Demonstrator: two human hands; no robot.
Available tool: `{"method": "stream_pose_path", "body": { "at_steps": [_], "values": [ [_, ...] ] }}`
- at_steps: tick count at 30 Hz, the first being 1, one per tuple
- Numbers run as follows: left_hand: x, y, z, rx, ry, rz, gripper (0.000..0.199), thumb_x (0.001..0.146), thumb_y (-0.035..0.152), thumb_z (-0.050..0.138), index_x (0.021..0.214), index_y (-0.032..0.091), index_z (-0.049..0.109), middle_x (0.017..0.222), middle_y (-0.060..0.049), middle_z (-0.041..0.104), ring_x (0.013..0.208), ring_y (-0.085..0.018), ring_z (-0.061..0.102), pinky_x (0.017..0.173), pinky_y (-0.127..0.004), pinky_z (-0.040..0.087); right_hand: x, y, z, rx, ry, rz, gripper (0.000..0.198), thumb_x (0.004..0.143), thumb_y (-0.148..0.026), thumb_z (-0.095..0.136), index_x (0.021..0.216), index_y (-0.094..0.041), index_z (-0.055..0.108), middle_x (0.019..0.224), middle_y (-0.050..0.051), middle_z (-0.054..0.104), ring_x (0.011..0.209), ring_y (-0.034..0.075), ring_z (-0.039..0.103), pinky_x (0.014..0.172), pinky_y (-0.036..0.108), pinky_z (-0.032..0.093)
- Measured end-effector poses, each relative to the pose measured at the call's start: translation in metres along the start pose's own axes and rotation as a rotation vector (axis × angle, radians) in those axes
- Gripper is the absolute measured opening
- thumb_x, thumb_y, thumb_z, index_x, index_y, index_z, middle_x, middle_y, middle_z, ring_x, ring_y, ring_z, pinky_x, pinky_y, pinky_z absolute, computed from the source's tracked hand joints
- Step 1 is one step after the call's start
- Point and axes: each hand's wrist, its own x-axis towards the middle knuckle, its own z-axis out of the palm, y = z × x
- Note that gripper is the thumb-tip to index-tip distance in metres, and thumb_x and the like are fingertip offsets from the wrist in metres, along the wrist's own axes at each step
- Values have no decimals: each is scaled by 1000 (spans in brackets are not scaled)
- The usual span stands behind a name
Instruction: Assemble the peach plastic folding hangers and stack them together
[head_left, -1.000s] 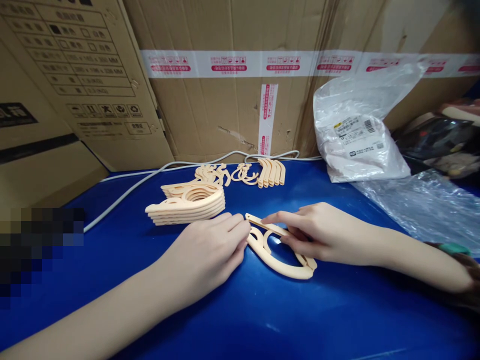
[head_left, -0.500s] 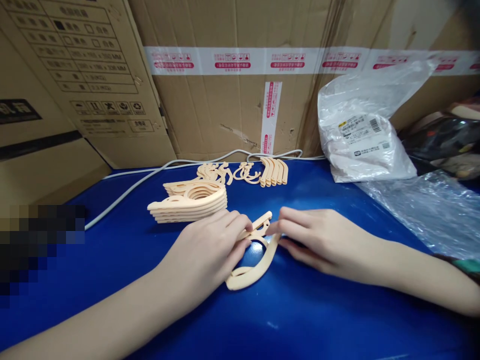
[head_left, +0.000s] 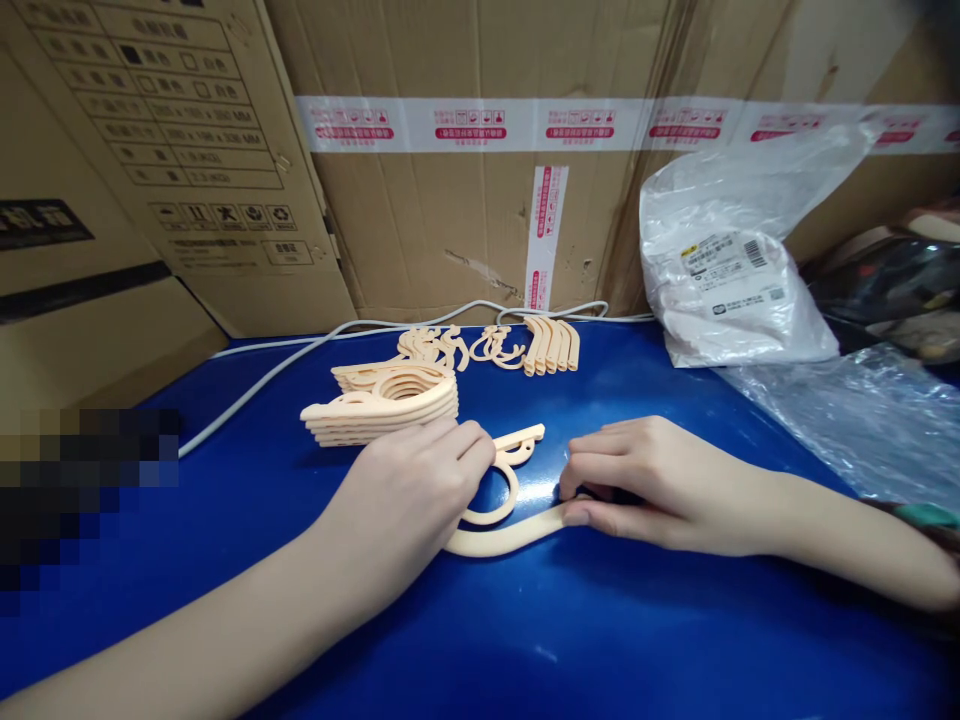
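A cream plastic folding hanger (head_left: 491, 543) lies on the blue table in front of me, its curved arm swung out from the piece with the ring. My left hand (head_left: 420, 480) is closed on the ring side, covering part of it. The thumb and fingers of my right hand (head_left: 630, 490) pinch the far end of the curved arm. Just beyond my left hand a stack of similar cream hanger pieces (head_left: 382, 400) sits on the table. What lies under my left palm is hidden.
Behind the stack lie loose cream hook parts (head_left: 427, 345) and a row of curved arms (head_left: 551, 345). A white cable (head_left: 277, 370) runs along the back, before cardboard boxes (head_left: 450, 220). At right sit a labelled plastic bag (head_left: 727, 270) and clear plastic film (head_left: 847, 410).
My right hand has moved right and slightly down, swinging the curved arm outward from the ring piece. My left hand stays almost in place on the hanger.
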Motion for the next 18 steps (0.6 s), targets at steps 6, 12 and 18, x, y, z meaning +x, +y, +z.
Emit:
{"method": "stream_pose_path", "body": {
  "at_steps": [6, 12, 18],
  "values": [
    [1, 1, -4, 84, -29, 13, 14, 86, 10, 55, 87, 14, 67, 86, -7, 71, 74, -24, 67, 59, -34, 54, 2, 1, 3, 75, 125, 53, 21, 97, -32, 47, 94, -18, 63, 80, 0, 64, 68, 11, 57, 63, 24, 40],
    [0, 5, -9, 160, -57, 52, 21, 81, 3, 53, 92, 13, 68, 91, -9, 72, 76, -24, 68, 62, -33, 56, 19, 7, -4, -34, 234, 121, 19, 95, -28, 48, 94, -17, 64, 84, 1, 67, 70, 11, 58, 64, 24, 39],
    [-2, 15, -8, -73, 11, 143, 26, 93, 9, 42, 101, 12, 66, 108, -10, 69, 98, -24, 64, 80, -35, 56, 72, 26, -30, -252, 261, 183, 24, 91, -31, 50, 93, -16, 69, 81, 4, 70, 70, 14, 60, 63, 25, 37]
  ]
}}
